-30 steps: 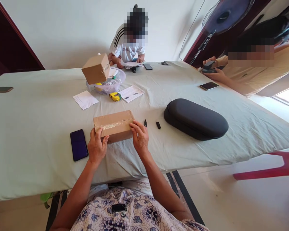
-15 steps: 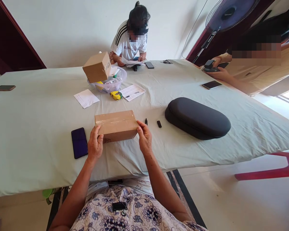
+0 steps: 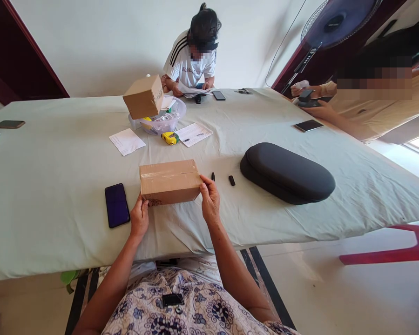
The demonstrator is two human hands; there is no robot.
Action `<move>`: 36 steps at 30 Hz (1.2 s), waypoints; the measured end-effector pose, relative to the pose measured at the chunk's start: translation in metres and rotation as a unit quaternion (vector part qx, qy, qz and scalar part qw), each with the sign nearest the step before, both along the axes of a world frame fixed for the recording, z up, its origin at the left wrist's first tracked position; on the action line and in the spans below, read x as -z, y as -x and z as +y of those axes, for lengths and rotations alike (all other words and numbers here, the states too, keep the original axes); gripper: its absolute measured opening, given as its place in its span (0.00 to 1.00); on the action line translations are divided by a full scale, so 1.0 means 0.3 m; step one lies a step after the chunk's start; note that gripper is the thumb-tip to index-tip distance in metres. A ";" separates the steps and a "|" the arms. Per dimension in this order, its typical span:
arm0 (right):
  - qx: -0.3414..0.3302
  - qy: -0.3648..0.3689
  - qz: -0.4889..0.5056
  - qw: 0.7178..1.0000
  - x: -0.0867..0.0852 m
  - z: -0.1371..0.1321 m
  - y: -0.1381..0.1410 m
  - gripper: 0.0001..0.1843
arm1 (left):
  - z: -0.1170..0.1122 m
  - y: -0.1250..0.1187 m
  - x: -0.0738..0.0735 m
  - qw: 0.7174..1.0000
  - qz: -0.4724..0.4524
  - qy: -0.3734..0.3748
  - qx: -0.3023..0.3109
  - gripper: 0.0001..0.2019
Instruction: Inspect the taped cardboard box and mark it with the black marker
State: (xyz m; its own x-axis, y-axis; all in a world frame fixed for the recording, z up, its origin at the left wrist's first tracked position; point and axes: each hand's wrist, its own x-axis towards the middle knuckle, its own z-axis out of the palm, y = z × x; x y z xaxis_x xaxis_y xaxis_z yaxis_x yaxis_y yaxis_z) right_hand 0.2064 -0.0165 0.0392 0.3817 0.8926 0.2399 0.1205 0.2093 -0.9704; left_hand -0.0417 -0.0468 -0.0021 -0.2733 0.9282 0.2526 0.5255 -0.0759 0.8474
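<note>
Patterned shirt (image 3: 181,307), pale with dark floral motifs: showing at the near edge. Left hand (image 3: 139,218): partly curled, gripping the taped cardboard box (image 3: 171,179) at its near left lower corner. Right hand (image 3: 210,200): partly curled, thumb and fingers pinching the right end of the same box. Box: lying lengthwise between the two hands, at the near side of the cloth-covered table (image 3: 56,186); whether its underside is touching the cloth, cannot tell. Dark phone (image 3: 117,205): lying just left of the box. Black pen (image 3: 213,177) and small black object (image 3: 232,180): lying right of the box. Black oblong case (image 3: 288,173): resting farther right. Beyond, yellow tape measure (image 3: 169,138): sitting between a white sheet (image 3: 127,142) and a printed form (image 3: 197,134). Translucent basin (image 3: 182,111): supporting a second carton (image 3: 143,97), tilted. Far side, person in white T-shirt (image 3: 192,70): holding papers (image 3: 193,90).
</note>
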 end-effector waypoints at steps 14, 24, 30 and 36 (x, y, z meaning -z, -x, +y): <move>0.002 0.000 0.005 1.000 -0.010 -0.002 0.005 0.23 | -0.002 0.004 0.003 0.999 -0.003 0.005 -0.036 0.12; -0.022 0.011 0.048 0.999 -0.012 -0.005 0.008 0.24 | -0.005 -0.029 -0.086 0.993 -0.115 0.007 0.030 0.32; -0.030 0.004 0.057 0.998 -0.010 -0.016 0.017 0.21 | 0.028 -0.063 -0.155 0.986 -0.167 0.012 0.015 0.35; -0.026 0.006 0.044 0.999 -0.011 -0.012 0.010 0.21 | 0.046 -0.031 -0.082 0.996 -0.066 0.035 0.038 0.22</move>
